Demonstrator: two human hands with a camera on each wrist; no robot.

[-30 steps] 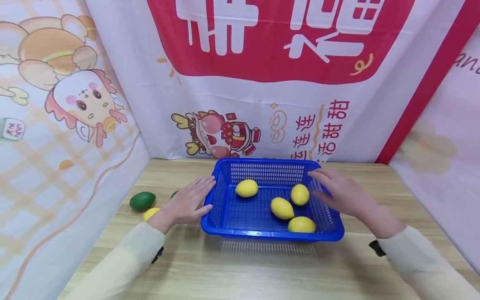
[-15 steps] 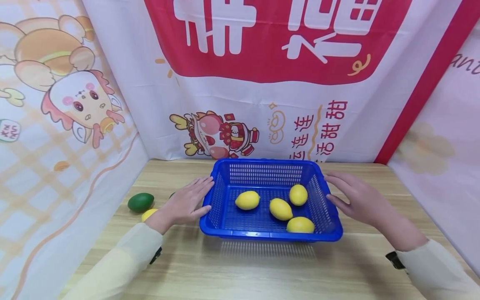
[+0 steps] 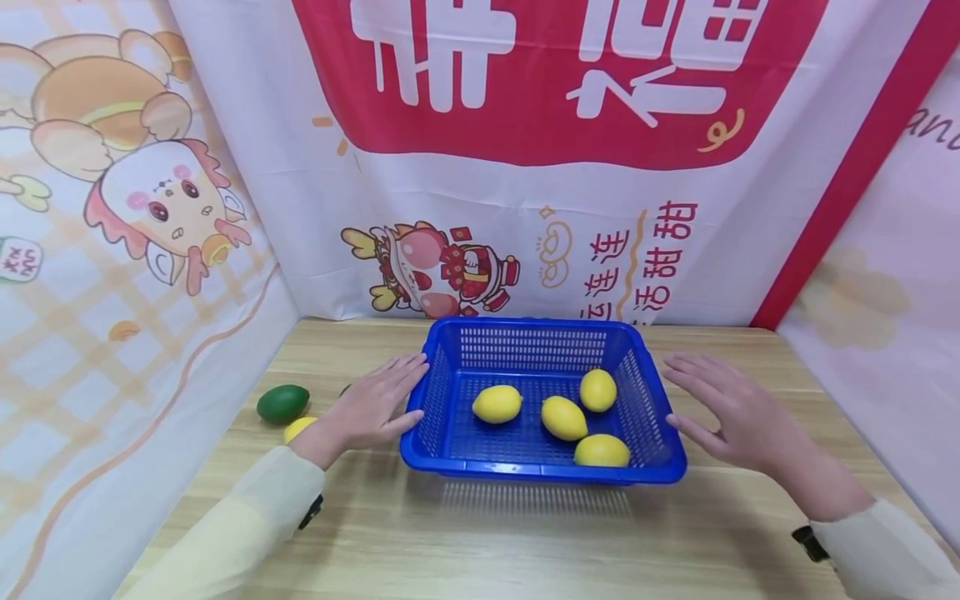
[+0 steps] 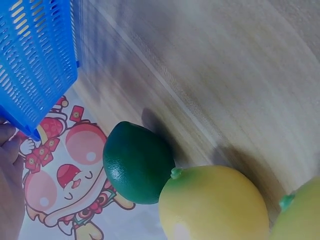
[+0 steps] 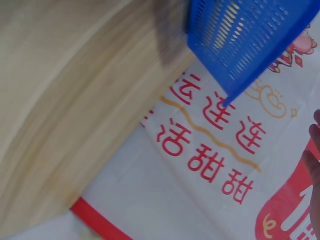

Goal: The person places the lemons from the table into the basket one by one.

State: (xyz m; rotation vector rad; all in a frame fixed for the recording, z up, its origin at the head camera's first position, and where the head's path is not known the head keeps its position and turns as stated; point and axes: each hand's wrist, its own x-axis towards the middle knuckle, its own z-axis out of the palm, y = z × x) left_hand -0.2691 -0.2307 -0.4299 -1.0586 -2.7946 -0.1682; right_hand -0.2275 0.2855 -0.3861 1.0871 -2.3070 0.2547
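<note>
A blue plastic basket sits on the wooden table, with several lemons inside, one lemon lying apart from the others on the left. My left hand rests with straight fingers on the basket's left rim. Just outside the right rim, my right hand holds nothing, fingers extended; the right wrist view shows its fingertips apart from the basket. Beside my left forearm lie a dark green fruit and a lemon partly covered by the wrist. Another green thing is mostly hidden behind the left hand.
A green fruit and two lemons, one yellow and one cut off by the frame, lie near the basket in the left wrist view. A printed cloth hangs at the table's back edge, with cloth walls on both sides.
My right hand has drawn away from over the right rim, out to the right. Inside the basket, the left lemon has rolled toward the front. My left hand stays in place.
</note>
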